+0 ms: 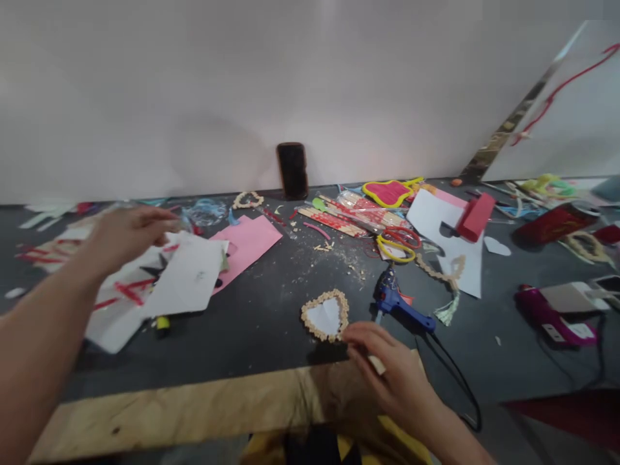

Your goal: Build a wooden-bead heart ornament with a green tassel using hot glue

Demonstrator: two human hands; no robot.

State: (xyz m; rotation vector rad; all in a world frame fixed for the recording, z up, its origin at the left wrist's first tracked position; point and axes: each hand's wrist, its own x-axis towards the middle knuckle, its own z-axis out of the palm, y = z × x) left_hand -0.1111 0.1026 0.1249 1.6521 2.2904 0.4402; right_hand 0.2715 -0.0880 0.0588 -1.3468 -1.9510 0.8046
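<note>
As the fingertips of the right hand (387, 365) pinch its lower right edge, a heart-shaped piece (325, 316), white at the centre and rimmed with small beige bits, sits near the front of a dark bench (261, 345). At left, the blurred left hand (130, 236) reaches over with its fingers curled and close together at the top of a white sheet (186, 278); whether it grips the paper cannot be told. A small grey mark on that sheet is too faint to read. Pink paper (259, 236) lies just beyond it, and a phone (292, 170) with a dark screen leans upright against the pale wall (203, 97). Just right of the heart lies a blue glue gun (404, 309), its black cord trailing toward the front edge, with yellow-handled scissors (396, 250) behind it and red-patterned packets (334, 219) farther back. On the far right, a red can (557, 223) rests on its side, the print on it too blurred to make out. In front of the can, a magenta device (557, 316) carries pale labels whose lettering is likewise illegible at this size. Crumbs and scraps dot the middle of the surface.
</note>
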